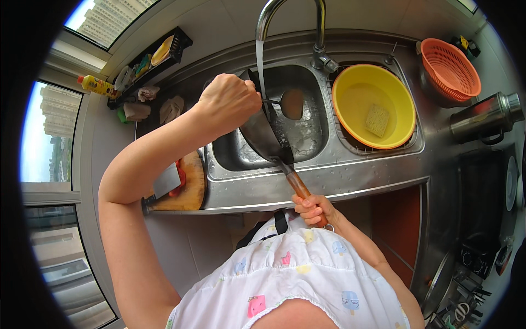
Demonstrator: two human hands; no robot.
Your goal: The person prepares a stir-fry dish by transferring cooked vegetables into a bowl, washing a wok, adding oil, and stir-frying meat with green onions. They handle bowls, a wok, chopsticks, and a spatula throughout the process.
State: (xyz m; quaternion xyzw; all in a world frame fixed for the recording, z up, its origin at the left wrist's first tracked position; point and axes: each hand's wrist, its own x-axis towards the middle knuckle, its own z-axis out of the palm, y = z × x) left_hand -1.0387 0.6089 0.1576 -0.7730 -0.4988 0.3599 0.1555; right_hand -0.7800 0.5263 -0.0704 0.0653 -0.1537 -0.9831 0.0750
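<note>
My left hand [232, 96] is closed in a fist around the handle of a turner, mostly hidden by the fingers. The brownish blade of the turner [292, 104] sticks out to the right, over the sink. With my right hand [313, 209] I grip the wooden handle of a dark metal wok [263, 133]. The wok is tilted on its side over the left basin of the stainless steel sink [312, 144], partly covered by my left hand. Water runs from the curved faucet [267, 20] in a stream passing just right of my left hand.
A yellow basin [349, 88] holding water and a sponge [377, 120] rests on a wire rack. Left of the sink, a cleaver [167, 181] lies on a round wooden board [193, 185] beside something red. An orange colander [446, 68] and a steel flask [478, 117] stand right.
</note>
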